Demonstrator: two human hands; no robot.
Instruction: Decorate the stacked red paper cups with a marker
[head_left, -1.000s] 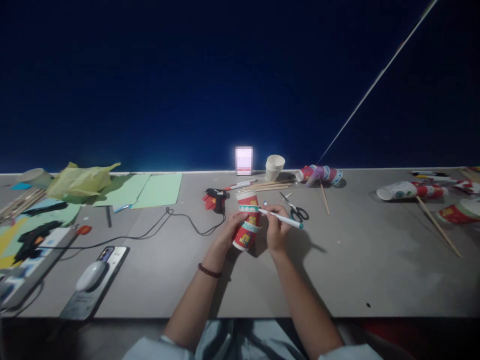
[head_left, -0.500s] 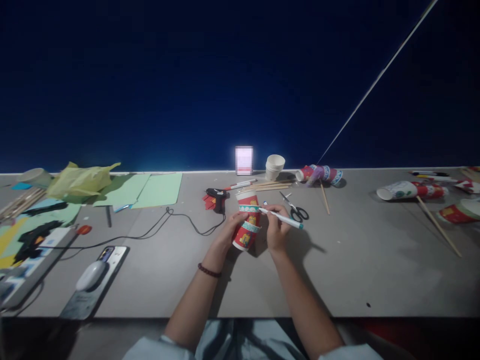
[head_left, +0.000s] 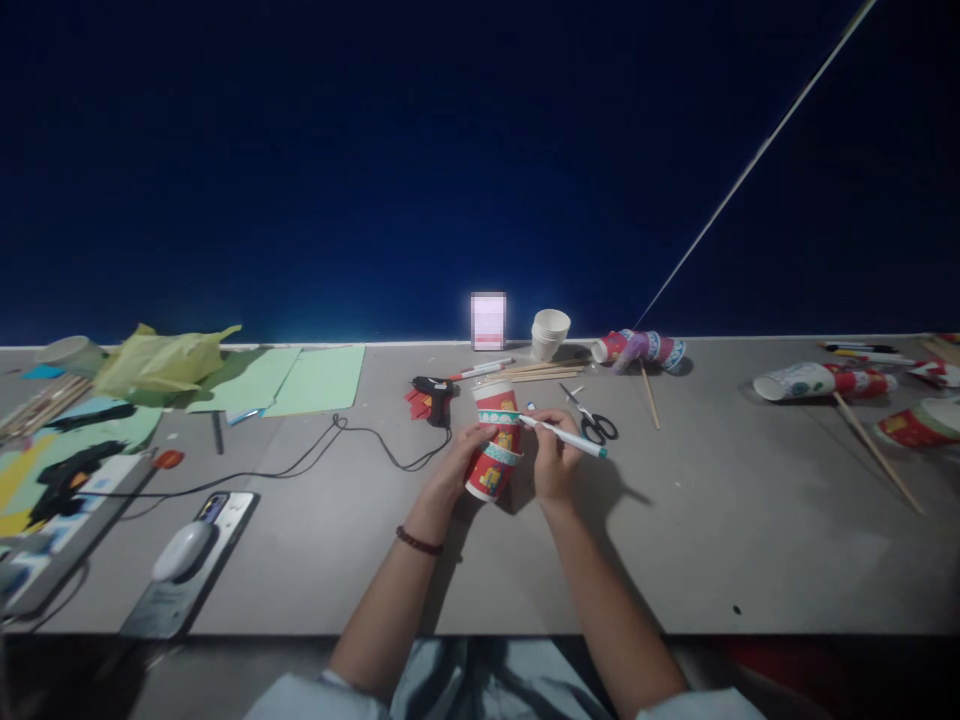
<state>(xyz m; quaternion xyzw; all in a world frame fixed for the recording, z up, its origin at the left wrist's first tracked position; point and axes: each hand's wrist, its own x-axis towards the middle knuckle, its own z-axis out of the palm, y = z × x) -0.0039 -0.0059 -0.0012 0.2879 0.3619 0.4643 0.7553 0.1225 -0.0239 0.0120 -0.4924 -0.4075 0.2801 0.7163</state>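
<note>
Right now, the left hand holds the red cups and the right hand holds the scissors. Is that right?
Not quite: the right hand holds a marker. The scissors lie on the table, as the head view shows. The left hand does hold the red cups.

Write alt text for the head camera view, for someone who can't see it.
A person's left hand holds a stack of decorated red paper cups while the right hand points a white marker at its upper teal-patterned band. Around them on the gray table are a glue gun, black-handled scissors and a stack of white paper cups.
</note>
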